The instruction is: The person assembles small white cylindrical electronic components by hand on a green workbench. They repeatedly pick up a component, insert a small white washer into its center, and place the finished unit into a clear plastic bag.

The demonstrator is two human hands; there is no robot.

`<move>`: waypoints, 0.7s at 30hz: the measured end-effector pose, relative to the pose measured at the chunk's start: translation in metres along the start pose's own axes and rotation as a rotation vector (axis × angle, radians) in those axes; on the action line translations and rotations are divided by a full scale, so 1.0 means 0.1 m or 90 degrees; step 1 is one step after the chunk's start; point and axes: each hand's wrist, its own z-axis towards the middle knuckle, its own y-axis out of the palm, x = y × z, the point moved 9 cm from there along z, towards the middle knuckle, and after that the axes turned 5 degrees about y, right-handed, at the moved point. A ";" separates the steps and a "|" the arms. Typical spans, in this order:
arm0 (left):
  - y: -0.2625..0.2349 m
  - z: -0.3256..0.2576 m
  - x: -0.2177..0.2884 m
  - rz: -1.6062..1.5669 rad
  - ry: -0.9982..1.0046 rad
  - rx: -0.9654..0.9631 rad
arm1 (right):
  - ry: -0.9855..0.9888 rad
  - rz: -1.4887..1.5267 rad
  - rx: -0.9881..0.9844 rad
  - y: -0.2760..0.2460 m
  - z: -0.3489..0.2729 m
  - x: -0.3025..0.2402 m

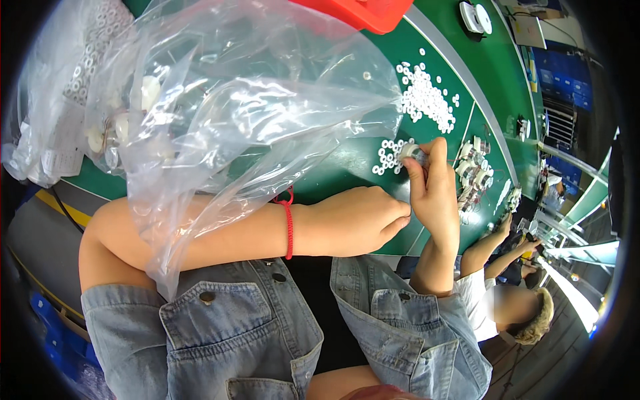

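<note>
My right hand [437, 190] pinches a small round motor-like part [414, 155] with a white face and metallic side between thumb and fingers. It is held over the edge of a small cluster of white rings [387, 159] on the green table [327, 167]. Just left of my right wrist is my left hand [357, 217], its fingers curled closed; whatever they hold, if anything, is hidden. A larger heap of white rings [427, 100] lies beyond both hands. To the right of my right hand sit several similar round parts [475, 167] with thin wires.
A large clear plastic bag [260, 100] spreads over the table's left half and drapes over my left forearm, with parts inside. Another bag [100, 47] of white rings stands far left. A red plastic bin [380, 20] sits at the far edge. Another person [473, 307] works at the right.
</note>
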 end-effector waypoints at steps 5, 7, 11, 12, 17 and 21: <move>-0.01 0.00 0.01 0.020 0.040 0.020 | -0.006 0.056 0.040 0.00 -0.06 0.07; 0.00 0.01 0.05 0.027 0.057 0.018 | -0.013 0.136 0.019 0.02 -0.11 0.32; 0.02 0.03 0.11 0.060 -0.010 -0.074 | 0.024 0.523 0.241 -0.40 -0.39 0.91; 0.01 0.03 0.12 0.085 -0.006 -0.064 | 0.039 0.458 0.354 -0.64 -0.46 1.04; 0.06 0.04 0.11 0.142 -0.009 -0.093 | 0.136 -0.003 0.649 -1.37 -0.62 1.37; 0.10 0.07 0.10 0.170 0.001 -0.145 | 0.128 -0.277 0.614 -1.28 -0.39 1.32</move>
